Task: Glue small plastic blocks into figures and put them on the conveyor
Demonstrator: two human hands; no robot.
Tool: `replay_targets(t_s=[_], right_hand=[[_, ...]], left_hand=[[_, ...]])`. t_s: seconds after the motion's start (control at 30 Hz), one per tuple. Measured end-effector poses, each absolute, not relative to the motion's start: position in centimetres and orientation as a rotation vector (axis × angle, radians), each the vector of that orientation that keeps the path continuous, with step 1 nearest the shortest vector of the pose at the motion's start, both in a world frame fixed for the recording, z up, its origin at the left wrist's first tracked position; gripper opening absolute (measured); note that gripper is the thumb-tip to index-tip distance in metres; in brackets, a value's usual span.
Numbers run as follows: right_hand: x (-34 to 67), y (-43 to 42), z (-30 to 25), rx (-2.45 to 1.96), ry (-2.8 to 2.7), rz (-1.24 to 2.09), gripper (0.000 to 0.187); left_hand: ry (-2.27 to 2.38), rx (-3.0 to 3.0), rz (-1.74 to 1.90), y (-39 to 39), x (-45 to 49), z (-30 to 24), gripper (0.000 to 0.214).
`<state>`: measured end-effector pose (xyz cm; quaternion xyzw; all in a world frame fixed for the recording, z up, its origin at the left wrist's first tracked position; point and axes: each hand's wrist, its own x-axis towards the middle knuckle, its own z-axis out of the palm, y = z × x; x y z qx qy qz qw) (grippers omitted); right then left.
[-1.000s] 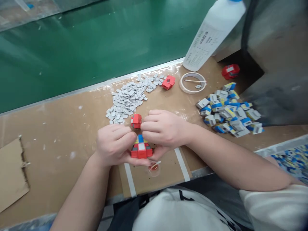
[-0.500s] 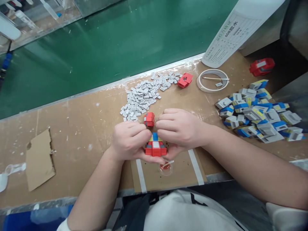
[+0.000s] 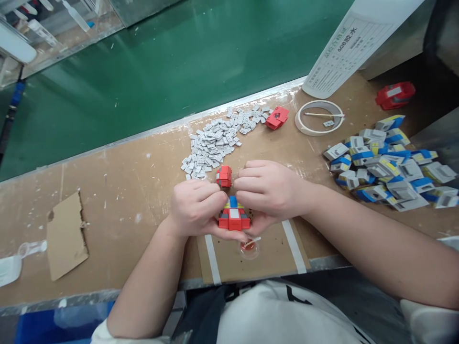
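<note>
- A tall bottle (image 3: 340, 52) at the far right of the bench (image 3: 118, 200) carries the writing "608胶水", with green characters beside it; the label's finer rows are too small to read.
- Dark print marks the white shirt (image 3: 272, 310), its lettering cut short by folds; a small bottle (image 3: 10, 270) at the left edge bears print too faint to make out.
- At the bench's near side, the left hand (image 3: 195, 205) and right hand (image 3: 268, 193), fingers curled nearly closed, grip a red-blue piece (image 3: 234, 217) between them; it shows a white square on its front, and the fingers hide its sides.
- Just beyond the knuckles sits a red block (image 3: 224, 177), close to the gap between the hands.
- Below the grip, a clear cup (image 3: 249, 248) with red contents and a stick (image 3: 256, 239) stands on a cardboard mat (image 3: 229, 272) striped with white tape.
- White chips (image 3: 211, 143) lie heaped beyond the hands, a red part (image 3: 277, 118) at the heap's right end.
- Next along, a tape roll (image 3: 301, 125) rings one loose chip, a swab (image 3: 322, 114) lying across it.
- To the right, grey, blue and yellow parts (image 3: 389, 165) form a pile, a red shell (image 3: 396, 95) behind.
- Torn cardboard (image 3: 68, 239) lies at left; a green surface (image 3: 179, 71) runs behind.
</note>
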<state>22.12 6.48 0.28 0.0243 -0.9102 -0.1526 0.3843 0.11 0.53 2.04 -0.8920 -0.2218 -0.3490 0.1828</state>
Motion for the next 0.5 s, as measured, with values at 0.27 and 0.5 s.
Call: replay_targets(t_s=[0.27, 0.5], right_hand=[[22.10, 6.52, 0.22, 0.065, -2.322, -0.363, 0.053], [22.19, 6.62, 0.19, 0.063, -2.354, -0.419, 0.057]], left_hand=[[-0.610, -2.501, -1.000, 0.59, 0.27, 2.07, 0.071], [-0.607, -2.520, -0.976, 0.57, 0.28, 2.22, 0.071]])
